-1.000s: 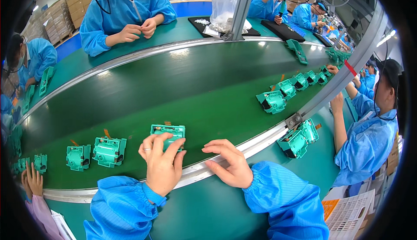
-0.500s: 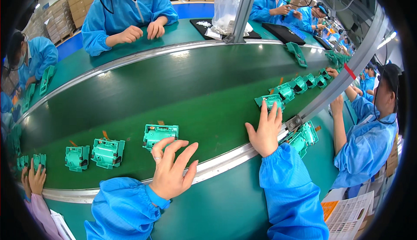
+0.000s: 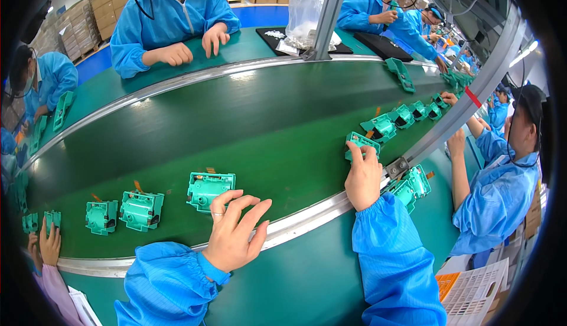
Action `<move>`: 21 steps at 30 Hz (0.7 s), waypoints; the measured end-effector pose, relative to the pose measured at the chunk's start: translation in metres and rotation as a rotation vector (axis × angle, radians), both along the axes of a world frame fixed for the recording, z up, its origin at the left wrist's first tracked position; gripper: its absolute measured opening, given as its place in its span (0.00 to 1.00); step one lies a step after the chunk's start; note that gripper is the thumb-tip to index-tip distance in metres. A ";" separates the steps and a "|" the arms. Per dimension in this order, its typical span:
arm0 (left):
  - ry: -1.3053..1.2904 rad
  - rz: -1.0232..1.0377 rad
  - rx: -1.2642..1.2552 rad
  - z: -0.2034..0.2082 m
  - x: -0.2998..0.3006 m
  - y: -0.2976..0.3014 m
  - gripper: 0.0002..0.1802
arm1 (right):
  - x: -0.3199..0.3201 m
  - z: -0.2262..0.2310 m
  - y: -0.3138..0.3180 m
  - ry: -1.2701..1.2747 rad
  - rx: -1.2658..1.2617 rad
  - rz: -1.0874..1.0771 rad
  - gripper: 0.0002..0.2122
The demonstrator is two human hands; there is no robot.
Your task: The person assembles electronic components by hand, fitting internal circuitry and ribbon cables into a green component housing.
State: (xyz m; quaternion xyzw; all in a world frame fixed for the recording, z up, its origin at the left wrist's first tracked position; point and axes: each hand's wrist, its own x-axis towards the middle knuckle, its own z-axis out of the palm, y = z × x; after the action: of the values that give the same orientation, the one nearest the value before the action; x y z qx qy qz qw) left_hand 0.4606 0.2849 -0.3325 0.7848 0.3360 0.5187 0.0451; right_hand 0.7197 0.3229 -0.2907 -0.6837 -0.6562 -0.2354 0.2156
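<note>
My right hand [image 3: 364, 175] has its fingers closed on the near edge of a green plastic housing [image 3: 362, 143] lying on the belt. My left hand [image 3: 236, 231] is open, fingers apart and slightly curled, above the belt's near rail. Just beyond its fingertips lies another green housing [image 3: 207, 190] with an orange flexible strip at its far side; the hand seems not to grip it. Further left on the belt sit two similar housings, one larger-looking [image 3: 142, 211] and one beside it [image 3: 101, 217].
More housings [image 3: 381, 126] line the belt [image 3: 266, 131] at right. Two housings [image 3: 411, 187] rest beside the slanted metal post [image 3: 437, 131]. A metal rail [image 3: 301, 219] edges the belt. Co-workers' hands reach in at far left [image 3: 50, 243] and right [image 3: 452, 98]. A white crate [image 3: 472, 296] stands lower right.
My right hand's spread fingers have closed on the housing. The housings on the belt have shifted slightly left. My left hand has barely moved. A far co-worker has stretched an arm toward the belt.
</note>
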 end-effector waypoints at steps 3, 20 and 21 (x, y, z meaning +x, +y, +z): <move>-0.024 -0.039 -0.007 -0.001 0.000 0.001 0.22 | -0.003 0.000 0.001 0.025 0.060 0.120 0.23; -0.789 -0.863 -0.821 -0.008 0.006 -0.002 0.45 | -0.079 0.002 -0.062 0.033 -0.023 1.285 0.21; -0.795 -0.870 -0.825 -0.007 0.004 -0.002 0.45 | -0.080 0.000 -0.060 0.127 0.022 1.239 0.20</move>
State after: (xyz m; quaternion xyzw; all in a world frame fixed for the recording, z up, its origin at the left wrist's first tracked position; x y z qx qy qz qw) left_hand 0.4647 0.2828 -0.3397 0.5183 0.1196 0.5309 0.6597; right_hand 0.6395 0.2625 -0.2903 -0.1864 -0.9144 -0.0322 0.3579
